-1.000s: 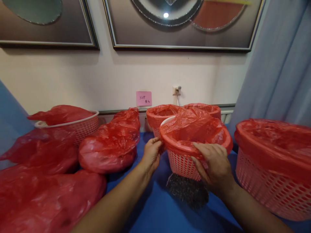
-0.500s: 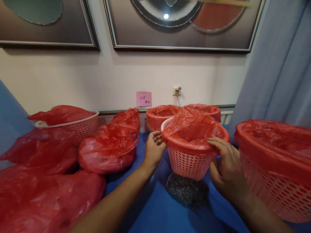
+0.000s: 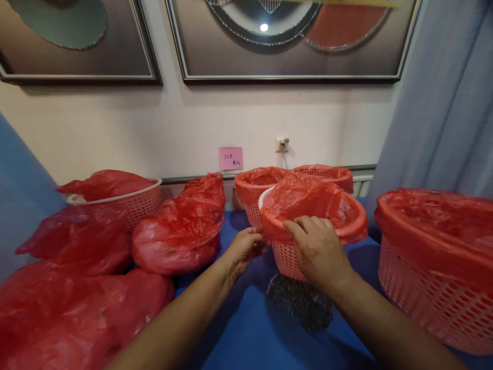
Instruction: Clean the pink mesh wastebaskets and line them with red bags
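A plastic basket [image 3: 287, 261] with a perforated wall stands in front of me, tilted slightly. A thin red plastic bag [image 3: 311, 203] lines it and is folded over most of the rim; the white rim shows bare at the back left. At the rim's left side, my left hand [image 3: 246, 249] is closed, its fingertips pinching the bag's edge. My right hand [image 3: 319, 252] lies over the front rim, thumb and fingers gripping the folded bag, and hides part of the basket wall. Just below the basket is a dark, speckled mass [image 3: 302, 303] of a kind I cannot make out.
Several filled red bags [image 3: 173, 241] crowd the left of the blue table [image 3: 246, 329]. A white-rimmed basket [image 3: 144, 205] stands behind them. Two lined baskets [image 3: 252, 192] are at the back, and a larger lined basket [image 3: 435, 293] is at right. A pink note [image 3: 230, 158] is on the wall.
My right hand has moved left along the rim, from the right side to the front middle. My left hand has shifted slightly lower; the bag's fold now hangs further down at the right.
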Available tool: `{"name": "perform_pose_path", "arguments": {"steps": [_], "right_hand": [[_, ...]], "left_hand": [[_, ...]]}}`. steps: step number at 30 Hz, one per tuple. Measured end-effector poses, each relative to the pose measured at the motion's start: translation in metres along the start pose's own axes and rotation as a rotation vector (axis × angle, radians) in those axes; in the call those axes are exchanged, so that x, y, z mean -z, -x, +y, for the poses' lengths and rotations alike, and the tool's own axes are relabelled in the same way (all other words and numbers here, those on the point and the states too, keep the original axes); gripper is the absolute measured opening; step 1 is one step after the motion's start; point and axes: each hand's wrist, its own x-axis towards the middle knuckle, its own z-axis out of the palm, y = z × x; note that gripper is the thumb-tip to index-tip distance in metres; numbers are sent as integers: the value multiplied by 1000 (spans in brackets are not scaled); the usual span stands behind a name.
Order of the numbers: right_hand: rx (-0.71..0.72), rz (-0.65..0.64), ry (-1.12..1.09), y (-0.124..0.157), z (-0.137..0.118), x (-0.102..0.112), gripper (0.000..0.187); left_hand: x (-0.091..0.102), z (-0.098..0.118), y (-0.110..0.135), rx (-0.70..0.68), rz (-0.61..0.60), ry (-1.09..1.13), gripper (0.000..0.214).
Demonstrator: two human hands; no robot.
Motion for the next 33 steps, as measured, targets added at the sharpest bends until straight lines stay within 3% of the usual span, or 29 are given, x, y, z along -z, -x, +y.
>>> {"name": "perform_pose_path", "arguments": {"steps": [2, 6, 9, 11, 13, 17, 22, 28, 33], "right_hand": [[21, 24, -44, 9, 10, 4, 31], [27, 45, -113, 18, 16, 8, 33], [11, 77, -133, 19, 11, 5, 27], [-3, 103, -134, 20, 9, 3, 24], [-4, 131, -141, 22, 10, 2, 22], [36, 151, -195, 27, 24, 2, 19], [79, 169, -246, 35, 50, 7, 18], [180, 160, -351, 40, 73, 10, 17], [183, 180, -443, 43, 83, 7, 20]], "left_hand": [[4, 2, -1, -27, 32, -48, 20], [1, 26, -2, -273, 192, -115, 33], [-15, 55, 2, -523, 71, -378, 27], [-26, 71, 3, -608, -36, -625, 31], [-32, 82, -1, -572, -71, -711, 28], [-25, 83, -19, -463, -9, -598, 19], [-5, 52, -25, -317, 176, -350, 7], [-11, 10, -14, -30, 52, -126, 16], [-10, -1, -23, -28, 77, -115, 15]]}}
